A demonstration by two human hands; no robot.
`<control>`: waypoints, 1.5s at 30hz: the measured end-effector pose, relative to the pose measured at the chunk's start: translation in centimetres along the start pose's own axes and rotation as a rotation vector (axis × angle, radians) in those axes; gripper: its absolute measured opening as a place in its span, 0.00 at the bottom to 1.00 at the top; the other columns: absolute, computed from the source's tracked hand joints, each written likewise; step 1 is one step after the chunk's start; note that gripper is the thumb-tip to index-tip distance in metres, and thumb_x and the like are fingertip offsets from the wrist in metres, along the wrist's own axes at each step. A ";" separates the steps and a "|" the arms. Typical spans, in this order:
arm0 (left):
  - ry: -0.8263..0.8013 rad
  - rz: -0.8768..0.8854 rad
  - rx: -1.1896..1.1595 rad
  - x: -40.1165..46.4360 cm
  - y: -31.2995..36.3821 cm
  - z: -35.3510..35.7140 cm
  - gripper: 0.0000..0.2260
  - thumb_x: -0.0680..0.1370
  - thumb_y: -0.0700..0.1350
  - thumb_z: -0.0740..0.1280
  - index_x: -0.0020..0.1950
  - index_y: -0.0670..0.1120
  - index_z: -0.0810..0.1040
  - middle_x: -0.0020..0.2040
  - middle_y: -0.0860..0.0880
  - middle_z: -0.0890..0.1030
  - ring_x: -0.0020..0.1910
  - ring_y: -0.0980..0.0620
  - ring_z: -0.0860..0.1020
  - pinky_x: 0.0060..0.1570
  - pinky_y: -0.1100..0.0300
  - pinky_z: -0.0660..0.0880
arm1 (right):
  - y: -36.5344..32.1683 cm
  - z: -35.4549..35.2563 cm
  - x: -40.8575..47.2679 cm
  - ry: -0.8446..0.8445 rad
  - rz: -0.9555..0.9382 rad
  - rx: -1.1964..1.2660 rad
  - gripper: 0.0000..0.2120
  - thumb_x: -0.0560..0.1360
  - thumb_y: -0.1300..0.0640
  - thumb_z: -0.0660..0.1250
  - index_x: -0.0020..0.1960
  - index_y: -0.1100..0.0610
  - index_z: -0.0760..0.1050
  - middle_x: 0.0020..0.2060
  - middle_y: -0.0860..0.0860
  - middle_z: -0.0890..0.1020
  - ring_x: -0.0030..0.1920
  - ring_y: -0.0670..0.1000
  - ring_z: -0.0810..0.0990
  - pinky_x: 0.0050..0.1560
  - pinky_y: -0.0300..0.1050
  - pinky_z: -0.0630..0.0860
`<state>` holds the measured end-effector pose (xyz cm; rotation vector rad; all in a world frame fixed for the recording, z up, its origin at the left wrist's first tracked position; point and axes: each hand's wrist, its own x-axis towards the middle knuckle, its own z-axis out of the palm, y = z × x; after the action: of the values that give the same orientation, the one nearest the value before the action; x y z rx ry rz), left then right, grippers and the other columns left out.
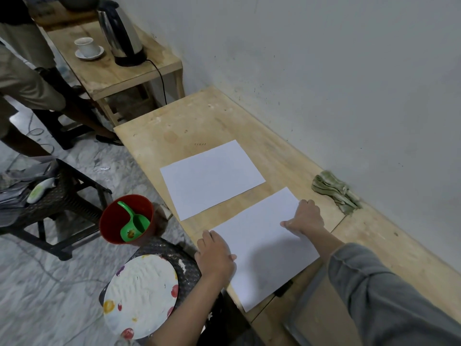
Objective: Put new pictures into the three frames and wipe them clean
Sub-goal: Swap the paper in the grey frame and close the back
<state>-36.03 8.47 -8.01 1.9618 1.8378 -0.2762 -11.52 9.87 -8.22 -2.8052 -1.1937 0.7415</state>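
Note:
Two blank white sheets lie on the wooden table (249, 126). The far sheet (212, 178) lies flat and untouched. My left hand (215, 255) holds the near sheet (264, 250) at its left edge, thumb on top. Over at that sheet's far right corner, my right hand (305, 218) pinches it, with the thumb stretched across the paper. Beneath my right forearm at the bottom is a grey-edged picture frame (296, 310), mostly hidden. A crumpled green cloth (334, 191) rests by the wall.
Left of the table stand a red bucket (124, 221) with a green scoop, a stool carrying a fruit-patterned plate (139, 295), and a dark stool with clutter. A side table beyond holds a kettle (122, 33) and cup. A person's legs stand at the far left.

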 end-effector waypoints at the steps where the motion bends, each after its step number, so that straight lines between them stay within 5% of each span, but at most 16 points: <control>1: 0.005 0.011 0.017 0.1 0.0 -0.1 0.37 0.76 0.56 0.66 0.75 0.39 0.53 0.72 0.45 0.58 0.70 0.45 0.60 0.63 0.52 0.66 | 0.0 0.0 0.0 0.002 0.001 0.004 0.36 0.63 0.43 0.75 0.64 0.58 0.65 0.60 0.52 0.67 0.63 0.55 0.66 0.54 0.49 0.72; 14: -0.015 0.086 0.028 1.6 0.2 -0.8 0.31 0.73 0.56 0.70 0.69 0.44 0.64 0.65 0.46 0.66 0.65 0.46 0.67 0.62 0.54 0.68 | 0.3 1.0 -0.5 0.054 -0.021 -0.010 0.32 0.67 0.43 0.71 0.63 0.57 0.65 0.58 0.52 0.68 0.61 0.54 0.67 0.51 0.48 0.71; 19: 0.010 -0.005 -0.429 0.1 0.3 -0.5 0.30 0.70 0.41 0.73 0.67 0.44 0.62 0.63 0.44 0.60 0.50 0.44 0.75 0.48 0.58 0.73 | 0.7 1.9 -0.8 0.098 -0.032 -0.015 0.32 0.69 0.41 0.69 0.65 0.57 0.64 0.59 0.52 0.67 0.61 0.54 0.67 0.55 0.50 0.71; 22: 0.090 -0.113 -0.787 -0.8 0.4 0.0 0.34 0.69 0.35 0.73 0.71 0.42 0.60 0.66 0.44 0.62 0.52 0.46 0.74 0.50 0.63 0.68 | 1.1 2.4 -1.0 0.123 -0.035 -0.016 0.32 0.70 0.41 0.68 0.66 0.56 0.62 0.59 0.52 0.67 0.61 0.54 0.66 0.55 0.51 0.71; 26: 0.010 -0.287 -1.094 -0.9 0.2 0.0 0.10 0.71 0.39 0.73 0.47 0.42 0.73 0.47 0.44 0.79 0.43 0.47 0.77 0.44 0.56 0.74 | 1.3 2.9 -1.2 0.143 -0.032 -0.037 0.34 0.71 0.39 0.67 0.68 0.57 0.59 0.61 0.54 0.65 0.62 0.55 0.66 0.57 0.51 0.70; 29: 0.002 -0.209 -1.123 -1.4 0.1 -0.5 0.01 0.76 0.38 0.67 0.46 0.43 0.76 0.43 0.47 0.79 0.42 0.49 0.77 0.46 0.56 0.74 | 1.7 2.6 -1.0 0.136 -0.026 0.017 0.41 0.68 0.37 0.69 0.71 0.57 0.57 0.64 0.56 0.66 0.65 0.57 0.65 0.62 0.53 0.69; 31: 0.038 -0.177 -1.120 -1.5 -0.1 -0.9 0.04 0.77 0.39 0.66 0.43 0.43 0.73 0.37 0.48 0.72 0.37 0.49 0.72 0.38 0.59 0.69 | 2.0 2.2 -0.7 0.142 -0.014 0.137 0.43 0.66 0.35 0.68 0.71 0.57 0.59 0.65 0.56 0.68 0.66 0.59 0.66 0.64 0.57 0.67; 33: 0.046 -0.176 -1.117 -1.7 -0.3 -1.6 0.11 0.78 0.40 0.65 0.38 0.44 0.67 0.35 0.49 0.64 0.33 0.52 0.65 0.33 0.60 0.63 | 2.4 1.7 -0.5 0.153 0.009 0.350 0.40 0.66 0.35 0.67 0.69 0.57 0.62 0.63 0.55 0.73 0.65 0.59 0.69 0.64 0.60 0.66; 37: 0.043 -0.146 -1.186 -1.6 -1.0 -3.2 0.04 0.79 0.38 0.64 0.44 0.43 0.71 0.38 0.48 0.69 0.35 0.52 0.70 0.35 0.60 0.68 | 2.6 -1.0 -1.5 0.086 0.002 0.860 0.21 0.72 0.48 0.70 0.57 0.60 0.71 0.54 0.53 0.80 0.51 0.54 0.79 0.55 0.49 0.75; 41: 0.125 -0.112 -1.289 -2.5 -0.7 -5.2 0.05 0.79 0.36 0.63 0.55 0.39 0.74 0.43 0.47 0.76 0.39 0.51 0.74 0.35 0.66 0.72 | 3.9 -2.9 -2.8 0.127 0.018 0.989 0.09 0.71 0.59 0.66 0.50 0.59 0.79 0.44 0.52 0.84 0.43 0.54 0.83 0.43 0.43 0.78; 43: 0.151 -0.124 -1.259 -3.0 -0.1 -5.6 0.04 0.79 0.36 0.64 0.52 0.40 0.74 0.39 0.49 0.75 0.35 0.55 0.72 0.28 0.67 0.70 | 5.1 -3.6 -4.2 0.139 0.001 1.018 0.07 0.71 0.61 0.66 0.47 0.57 0.80 0.43 0.51 0.84 0.40 0.51 0.83 0.41 0.43 0.79; 45: 0.133 -0.141 -1.221 -3.2 0.6 -5.2 0.05 0.77 0.37 0.66 0.51 0.39 0.75 0.41 0.48 0.78 0.36 0.53 0.75 0.32 0.62 0.72 | 7.0 -4.2 -6.2 0.173 0.005 1.006 0.06 0.73 0.63 0.65 0.48 0.56 0.78 0.41 0.51 0.82 0.38 0.49 0.80 0.37 0.39 0.74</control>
<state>-36.50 7.91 -1.91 0.9884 1.5682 0.7828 -8.73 1.44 -3.17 -1.9653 -0.5309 0.7752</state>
